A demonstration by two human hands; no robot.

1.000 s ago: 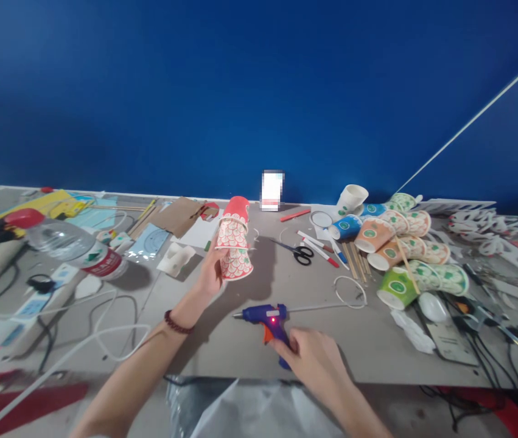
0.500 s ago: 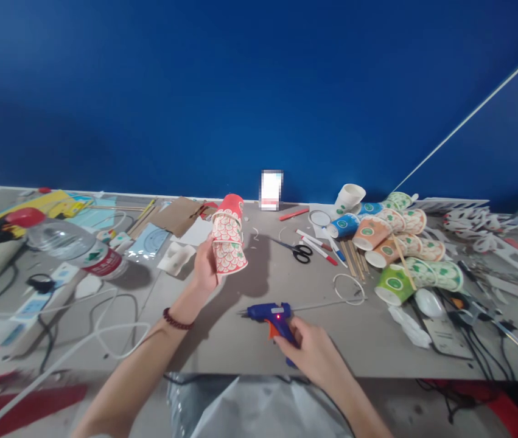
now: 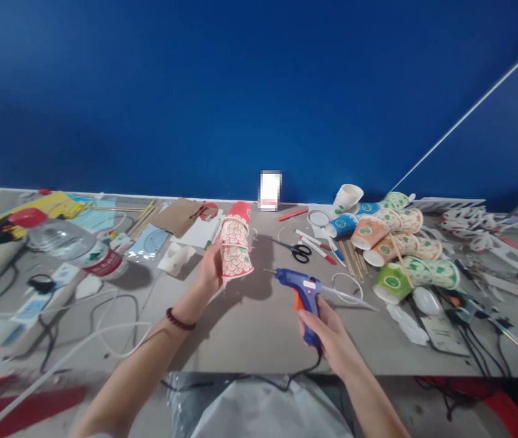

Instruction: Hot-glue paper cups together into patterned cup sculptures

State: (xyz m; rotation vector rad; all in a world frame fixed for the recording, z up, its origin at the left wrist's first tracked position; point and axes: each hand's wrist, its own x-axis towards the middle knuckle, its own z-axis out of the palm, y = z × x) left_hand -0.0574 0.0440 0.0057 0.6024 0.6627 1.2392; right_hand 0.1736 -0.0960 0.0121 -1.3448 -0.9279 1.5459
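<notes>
A column of paper cups [image 3: 235,246], red at the far end and scale-patterned below, is gripped by my left hand [image 3: 212,267] above the table. Its fingers wrap the left side and are partly hidden behind the cups. My right hand [image 3: 327,331] is closed round the handle of a blue hot glue gun [image 3: 302,285] with an orange trigger and a small red light. The nozzle points left toward the cups, apart from them. A clear glue stick [image 3: 350,296] sticks out of the gun's back, and a black cord hangs from its handle.
Black scissors [image 3: 301,252], markers [image 3: 320,246] and wooden sticks [image 3: 352,258] lie beyond the gun. Joined coloured cups [image 3: 393,283] are grouped at right. On the left are a water bottle [image 3: 76,246], a power strip [image 3: 42,310] and looping white cables [image 3: 117,331].
My right hand has lifted the glue gun off the table and moved it up and right. My left hand has shifted the cups slightly right and turned them a little.
</notes>
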